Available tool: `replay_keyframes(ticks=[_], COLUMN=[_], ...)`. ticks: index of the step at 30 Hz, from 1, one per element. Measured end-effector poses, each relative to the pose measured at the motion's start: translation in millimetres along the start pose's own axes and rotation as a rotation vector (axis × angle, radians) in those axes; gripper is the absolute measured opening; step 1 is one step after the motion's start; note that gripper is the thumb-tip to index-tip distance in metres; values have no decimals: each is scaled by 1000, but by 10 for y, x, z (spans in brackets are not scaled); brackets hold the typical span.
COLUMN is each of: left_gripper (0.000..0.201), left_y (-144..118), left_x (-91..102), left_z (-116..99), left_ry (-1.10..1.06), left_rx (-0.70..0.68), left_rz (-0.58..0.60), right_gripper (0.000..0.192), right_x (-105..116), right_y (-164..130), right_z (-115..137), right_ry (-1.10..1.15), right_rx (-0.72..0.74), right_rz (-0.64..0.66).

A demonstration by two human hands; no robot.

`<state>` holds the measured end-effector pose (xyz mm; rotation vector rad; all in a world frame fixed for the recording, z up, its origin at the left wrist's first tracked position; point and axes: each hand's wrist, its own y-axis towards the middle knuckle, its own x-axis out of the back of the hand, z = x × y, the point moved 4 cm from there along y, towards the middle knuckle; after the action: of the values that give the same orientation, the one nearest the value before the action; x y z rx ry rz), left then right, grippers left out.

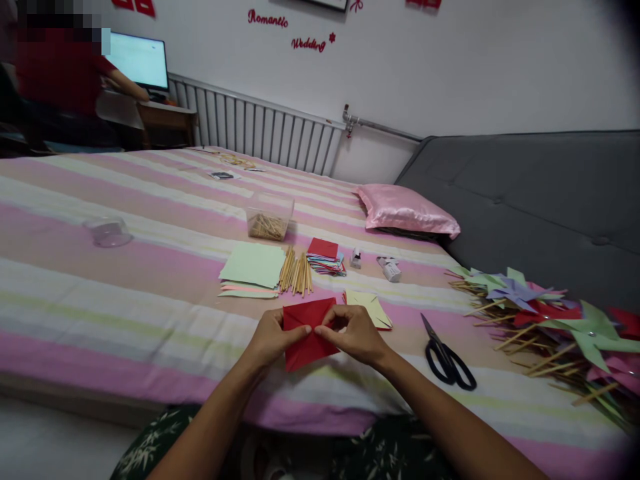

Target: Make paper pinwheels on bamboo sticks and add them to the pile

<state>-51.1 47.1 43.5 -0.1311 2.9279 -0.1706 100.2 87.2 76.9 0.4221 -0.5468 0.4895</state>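
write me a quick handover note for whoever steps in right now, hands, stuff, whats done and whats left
Left hand: pinching the left edge of the red paper.
Right hand: pinching the same sheet at its middle fold.
Things: wooden sticks, green sheets and a coloured paper stack lie just beyond on the bed; scissors to the right.
Done: a pile of finished pinwheels at far right; red sheet partly folded.
Left: red sheet has no stick on it yet, and folding looks unfinished.
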Motion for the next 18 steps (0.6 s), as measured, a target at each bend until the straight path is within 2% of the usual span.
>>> replay_keyframes(ticks=[6, 12, 18], left_gripper=[31, 32, 37], left_y=[-10, 2, 0], left_x=[-32, -17, -42], left_z=[19, 33, 27], left_ry=[-84, -131, -167], left_rx=[8, 33, 28], left_rz=[-103, -162, -115], right_gripper=[14, 46, 39], right_x=[35, 29, 26], right_y=[7, 7, -7], right_z=[33, 29, -9], right_ry=[106, 271, 279], right_rx=[-1, -53, -93], right_rz=[-96, -124, -152])
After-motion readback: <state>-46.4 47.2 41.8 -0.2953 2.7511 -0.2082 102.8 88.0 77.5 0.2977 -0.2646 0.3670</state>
